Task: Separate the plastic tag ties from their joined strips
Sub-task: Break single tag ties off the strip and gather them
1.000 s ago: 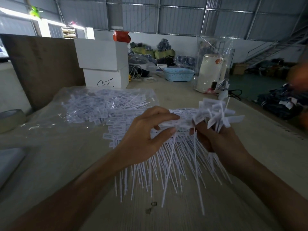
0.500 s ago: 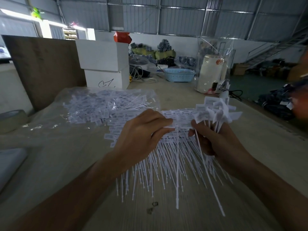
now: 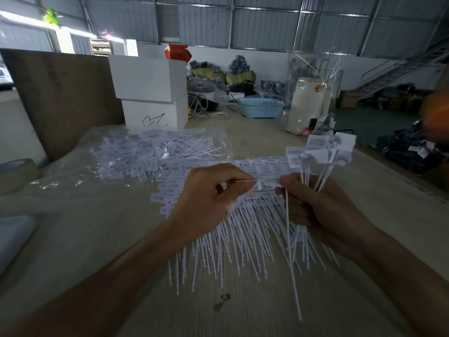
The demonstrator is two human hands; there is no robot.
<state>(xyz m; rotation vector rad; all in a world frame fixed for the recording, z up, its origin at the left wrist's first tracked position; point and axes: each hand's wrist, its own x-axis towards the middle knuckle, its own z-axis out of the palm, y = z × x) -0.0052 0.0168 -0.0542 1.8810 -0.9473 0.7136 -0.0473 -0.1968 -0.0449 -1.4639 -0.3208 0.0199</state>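
Left hand (image 3: pixel 206 198) curled, pinching the head end of one white tag tie (image 3: pixel 289 239) between thumb and fingertips. Right hand (image 3: pixel 323 210) curled too, gripping a bunch of loose ties (image 3: pixel 323 152) with their flat white heads sticking up (like a small bouquet), and touching the same single tie, its long thin tail hanging down toward the near edge. Under both hands, in the middle of the tabletop (image 3: pixel 73 239), a big heap of joined strips (image 3: pixel 243 227), heads to the far side, thin tails fanned out toward the near side. To the far left of the heap, a clear plastic bag (image 3: pixel 155 152) full of more ties. Behind the bag, two white boxes (image 3: pixel 150 91) stacked up, with a red thing on top. Farther right, a blue basket (image 3: pixel 261 107) and a pale jar wrapped in clear plastic (image 3: pixel 308 105). At the left edge, a tape roll (image 3: pixel 17 173)
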